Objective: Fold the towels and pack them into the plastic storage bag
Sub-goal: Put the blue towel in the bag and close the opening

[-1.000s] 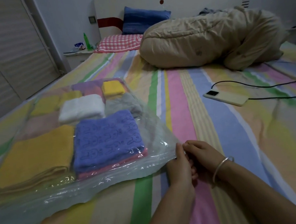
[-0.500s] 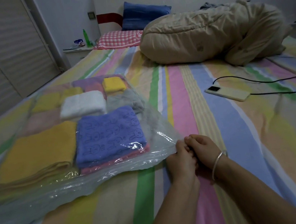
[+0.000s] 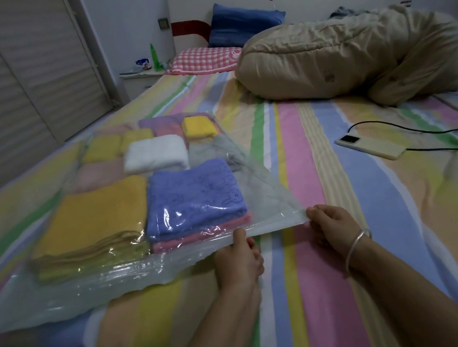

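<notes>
Towels (image 3: 198, 126) of several colours, folded flat, are packed inside a clear plastic storage bag (image 3: 63, 294), which is laid on the left half of a bed covered with a pastel striped sheet (image 3: 351, 273). At the bag's near end, a stack of mustard-yellow terry towels (image 3: 93, 217) is placed just beside a purple towel printed with rabbits (image 3: 193, 195), which is laid on top of a pink towel (image 3: 201, 235). Behind these a white towel (image 3: 155, 154) and a grey towel (image 3: 210, 149) are set side by side, with smaller yellow and pink pieces farther back.

The bag's near edge is held by both hands. The grip of the left hand (image 3: 239, 259) is pinched on that edge, with the thumb on top of the plastic and the fingers curled beneath. The grip of the right hand (image 3: 330, 224) is pinched on the bag's near right corner, and a silver bangle (image 3: 358, 243) is worn on that wrist. The strip of plastic between the two hands is drawn taut and raised a little off the sheet.

Well apart to the right, a pale flat phone (image 3: 370, 146) is laid on the sheet with a black cable (image 3: 449, 131) beside it. A bunched beige duvet (image 3: 352, 58) is heaped near the headboard, with a blue pillow (image 3: 243, 23) and a red-and-white checked pillow (image 3: 204, 60) to its left. A green bottle (image 3: 154, 55) is stood on a white nightstand (image 3: 137, 80).
</notes>
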A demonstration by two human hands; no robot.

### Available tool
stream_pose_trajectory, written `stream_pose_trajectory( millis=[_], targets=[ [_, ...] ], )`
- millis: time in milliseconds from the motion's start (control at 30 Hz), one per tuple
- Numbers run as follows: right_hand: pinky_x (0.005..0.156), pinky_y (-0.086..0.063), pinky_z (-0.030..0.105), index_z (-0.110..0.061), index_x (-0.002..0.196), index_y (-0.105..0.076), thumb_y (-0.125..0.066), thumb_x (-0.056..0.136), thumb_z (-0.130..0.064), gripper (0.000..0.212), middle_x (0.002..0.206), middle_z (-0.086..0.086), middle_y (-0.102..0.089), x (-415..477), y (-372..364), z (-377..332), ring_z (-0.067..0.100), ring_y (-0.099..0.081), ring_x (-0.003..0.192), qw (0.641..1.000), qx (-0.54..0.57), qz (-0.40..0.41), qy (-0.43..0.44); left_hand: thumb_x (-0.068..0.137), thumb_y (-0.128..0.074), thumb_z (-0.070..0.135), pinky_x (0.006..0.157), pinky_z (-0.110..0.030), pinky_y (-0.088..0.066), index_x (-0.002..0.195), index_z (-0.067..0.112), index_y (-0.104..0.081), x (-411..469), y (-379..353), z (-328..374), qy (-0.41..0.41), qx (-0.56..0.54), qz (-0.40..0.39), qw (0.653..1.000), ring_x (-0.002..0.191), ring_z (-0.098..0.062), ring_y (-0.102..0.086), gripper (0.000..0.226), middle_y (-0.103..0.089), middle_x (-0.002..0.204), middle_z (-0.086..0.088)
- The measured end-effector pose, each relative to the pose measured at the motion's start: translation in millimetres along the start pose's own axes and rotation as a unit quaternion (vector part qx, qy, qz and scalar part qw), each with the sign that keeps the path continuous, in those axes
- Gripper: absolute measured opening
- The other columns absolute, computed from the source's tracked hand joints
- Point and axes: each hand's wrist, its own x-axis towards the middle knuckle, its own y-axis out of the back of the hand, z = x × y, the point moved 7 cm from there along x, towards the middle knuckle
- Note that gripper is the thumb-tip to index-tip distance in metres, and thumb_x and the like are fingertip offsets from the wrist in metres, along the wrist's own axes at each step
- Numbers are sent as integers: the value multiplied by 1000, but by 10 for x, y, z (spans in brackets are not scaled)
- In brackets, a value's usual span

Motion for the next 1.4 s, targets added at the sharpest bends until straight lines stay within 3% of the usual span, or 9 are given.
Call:
stream_pose_trajectory(
  millis=[267, 333, 467, 600, 733, 1000, 1100, 1267, 1400],
  targets=[
    [45, -22, 23, -20, 52, -38, -46, 98, -29, 47, 46, -1, -28, -259, -137, -32, 13, -25, 40, 989, 64, 95, -92, 93, -49, 15, 36, -10, -15, 57, 12, -43, 73, 297, -26, -13, 1, 16, 1000, 26, -10, -22, 36, -36, 37, 3],
    [43, -24, 21, -18, 53, -37, -46, 94, -48, 52, 44, 1, -27, -490, -409, -52, 14, -25, 34, 977, 127, 84, -146, 93, -49, 16, 35, -12, -17, 57, 13, -43, 81, 293, -40, -14, 8, 14, 1000, 27, -10, -23, 37, -36, 37, 3],
    [55, -44, 35, -13, 42, -55, -46, 76, -76, 73, 39, -1, -45, -700, -1100, -112, 23, -46, 44, 987, 36, -8, -157, 91, -52, 21, 43, -20, -23, 52, 16, -44, 77, 281, -35, -19, 36, 17, 999, 31, -12, -29, 40, -39, 37, 4],
    [78, -49, 36, -13, 52, -61, -42, 95, -48, 58, 62, 6, -64, -582, -1241, -172, 31, -65, 76, 989, -23, 45, -139, 89, -57, 24, 60, -32, -43, 37, 11, -54, 123, 326, -70, -6, 34, 25, 999, 45, -21, -49, 53, -54, 41, -3],
    [84, -52, 49, -10, 50, -59, -47, 84, -43, 49, 65, 13, -65, -565, -1223, -78, 40, -66, 83, 988, -13, 85, -125, 89, -58, 25, 63, -33, -46, 42, 12, -56, 77, 316, -38, -18, 27, 39, 999, 47, -22, -54, 49, -58, 42, -3],
    [87, -52, 44, -12, 59, -56, -50, 78, -50, 43, 80, 14, -64, -609, -1191, -61, 33, -63, 83, 988, -18, 99, -122, 91, -55, 20, 34, -15, -19, 52, 12, -45, -93, 394, 76, -14, -19, 30, 999, 26, -9, -27, 41, -39, 35, 4],
    [88, -50, 49, -10, 59, -60, -51, 72, -49, 42, 81, 14, -66, -605, -1167, -12, 37, -64, 90, 986, -14, 113, -119, 91, -54, 17, 33, -14, -17, 55, 12, -46, -116, 512, 132, -9, -22, 27, 999, 26, -7, -25, 37, -39, 37, 4],
    [72, -39, 27, 2, 102, -66, -51, 95, -34, 40, 85, 10, -56, -561, -1049, 22, 20, -51, 79, 983, -48, 110, -142, 93, -52, 19, 37, -14, -16, 59, 13, -45, -57, 856, 280, -1, -7, 19, 1000, 27, -7, -24, 36, -39, 37, 5],
    [72, -41, 29, -3, 97, -65, -53, 94, -34, 33, 78, 7, -56, -546, -1051, 51, 21, -51, 78, 983, -50, 102, -144, 93, -51, 19, 36, -10, -13, 59, 11, -43, 9, 1153, 407, -14, -28, 22, 999, 24, -8, -23, 36, -37, 35, 3]
  ],
)
